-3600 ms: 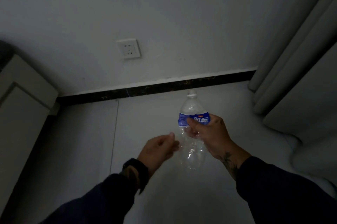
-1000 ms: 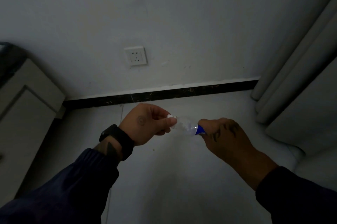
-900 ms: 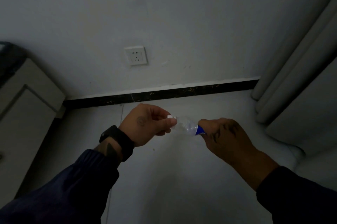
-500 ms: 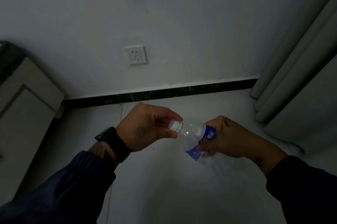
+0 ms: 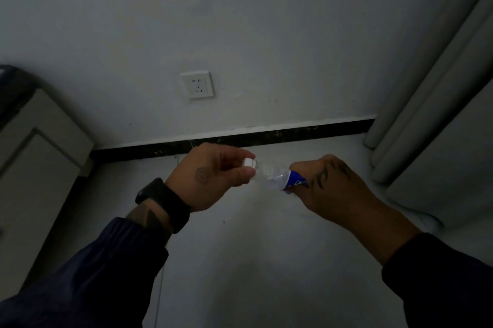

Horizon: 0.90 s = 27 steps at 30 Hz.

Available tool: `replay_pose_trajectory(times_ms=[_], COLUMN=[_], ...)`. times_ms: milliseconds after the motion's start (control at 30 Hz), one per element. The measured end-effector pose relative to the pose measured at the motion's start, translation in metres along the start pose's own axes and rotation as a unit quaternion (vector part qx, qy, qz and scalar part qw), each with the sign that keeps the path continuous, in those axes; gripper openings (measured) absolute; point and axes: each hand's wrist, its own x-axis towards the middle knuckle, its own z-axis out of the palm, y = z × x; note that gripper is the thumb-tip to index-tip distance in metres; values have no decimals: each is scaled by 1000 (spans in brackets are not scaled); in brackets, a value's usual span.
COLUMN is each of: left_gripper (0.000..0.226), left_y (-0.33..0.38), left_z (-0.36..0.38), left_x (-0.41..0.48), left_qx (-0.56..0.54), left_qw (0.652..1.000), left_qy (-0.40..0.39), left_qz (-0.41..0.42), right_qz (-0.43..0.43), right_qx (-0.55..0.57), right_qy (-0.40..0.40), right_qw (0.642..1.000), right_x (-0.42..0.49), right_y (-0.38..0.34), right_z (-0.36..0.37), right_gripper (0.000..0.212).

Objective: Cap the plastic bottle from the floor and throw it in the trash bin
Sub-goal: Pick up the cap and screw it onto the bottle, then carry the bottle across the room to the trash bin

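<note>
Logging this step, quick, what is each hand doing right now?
Left hand: closed, fingertips pinching the white cap at the bottle's mouth.
Right hand: closed around the plastic bottle at its blue label.

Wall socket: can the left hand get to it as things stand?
Probably not right away. The left hand is pinching the white cap on the bottle, which the right hand grips. The wall socket is unobstructed, but the left hand would have to let go first.
</note>
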Motion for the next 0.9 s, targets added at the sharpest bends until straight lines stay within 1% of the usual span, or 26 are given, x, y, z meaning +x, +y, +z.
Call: replay_pose_trajectory(times_ms=[100,167,233,300,400,467,567,633,700,800,900], left_gripper=[35,36,36,36,37,44,65,75,80,87,94], left_y=[5,8,10,10,10,14,28,48,76,133,205], left_z=[-3,-4,-3,-1,3,2,-16,-39,-68,-119,-179], left_x=[-4,-5,-5,-3,2,5,10,13,13,8,-4], left_qx=[91,129,143,145,119,118,215,279,316,356,387], left_qw=[994,986,980,978,982,978,953,935,921,901,880], left_qy=[3,0,-4,-1,44,72,93,111,141,180,221], left_qz=[62,105,139,147,140,156,190,187,180,170,167], right_qz=[13,24,31,42,63,78,103,123,139,165,163], right_qx=[48,89,129,137,145,152,213,235,277,378,443], right_qy=[-45,-56,-61,-65,-30,10,64,88,117,155,171], right_qw=[998,994,989,988,987,985,969,960,944,898,865], right_x=[1,-1,-3,-3,-1,2,6,10,15,26,41], right_y=[-1,1,4,6,4,1,-6,-11,-22,-53,-96], right_z=[-8,-13,-16,-15,-13,-18,-40,-64,-100,-170,-260], right_gripper=[19,22,22,22,18,18,14,14,16,12,9])
